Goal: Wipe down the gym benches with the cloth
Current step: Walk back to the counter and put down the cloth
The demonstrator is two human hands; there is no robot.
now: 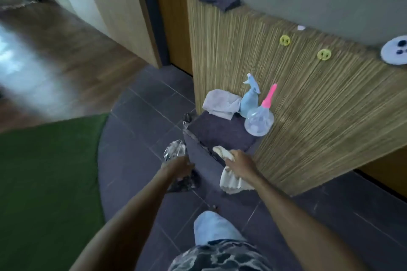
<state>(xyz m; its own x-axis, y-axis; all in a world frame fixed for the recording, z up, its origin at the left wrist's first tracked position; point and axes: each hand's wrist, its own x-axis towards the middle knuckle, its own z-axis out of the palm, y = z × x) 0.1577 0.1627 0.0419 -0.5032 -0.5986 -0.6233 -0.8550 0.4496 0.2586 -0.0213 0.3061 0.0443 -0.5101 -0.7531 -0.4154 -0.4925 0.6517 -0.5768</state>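
Note:
A small dark grey padded bench (217, 132) stands against a reed-covered counter front. My right hand (240, 164) grips a cream cloth (231, 179) at the bench's near corner; part of the cloth hangs down its side. My left hand (178, 166) holds a crumpled clear plastic wrap (175, 152) by the bench's left side, and whether it is still attached to the bench I cannot tell. The view is blurred.
On the bench's far end lie a folded pale cloth (221, 104), a blue spray bottle (250, 99) and a clear bottle with a pink nozzle (261, 120). A dark cloth (219, 0) lies on the counter top. Green mat (48, 171) at left; dark tiled floor (141, 116).

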